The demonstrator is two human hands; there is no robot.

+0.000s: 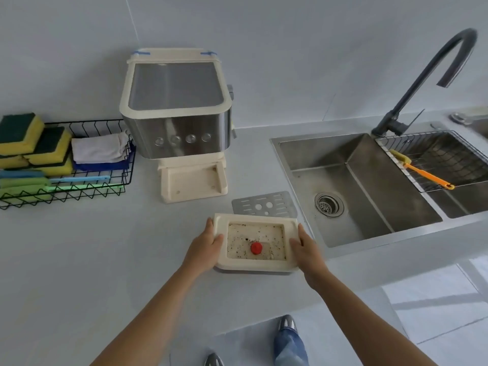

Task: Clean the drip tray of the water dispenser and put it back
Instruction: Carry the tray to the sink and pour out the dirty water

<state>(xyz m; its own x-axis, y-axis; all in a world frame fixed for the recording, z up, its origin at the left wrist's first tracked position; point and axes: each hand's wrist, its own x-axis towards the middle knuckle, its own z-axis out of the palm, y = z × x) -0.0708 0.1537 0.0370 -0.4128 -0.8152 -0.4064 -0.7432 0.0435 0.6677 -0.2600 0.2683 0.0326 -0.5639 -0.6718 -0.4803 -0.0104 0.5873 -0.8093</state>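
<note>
The cream drip tray (254, 262) is near the counter's front edge, its basin speckled with dark grime around a red float (256, 248). My left hand (204, 244) grips its left side and my right hand (305, 247) grips its right side. The tray's perforated metal grate (264, 204) lies flat on the counter just behind it. The water dispenser (177, 114), steel with a cream frame, stands further back; its cream base (192, 184) has no tray in it.
A steel sink (351, 188) with a drain lies to the right, under a dark curved faucet (427, 75). An orange brush (420, 171) rests on the sink's wire rack. At left, a black wire basket (66, 186) holds sponges and folded cloths.
</note>
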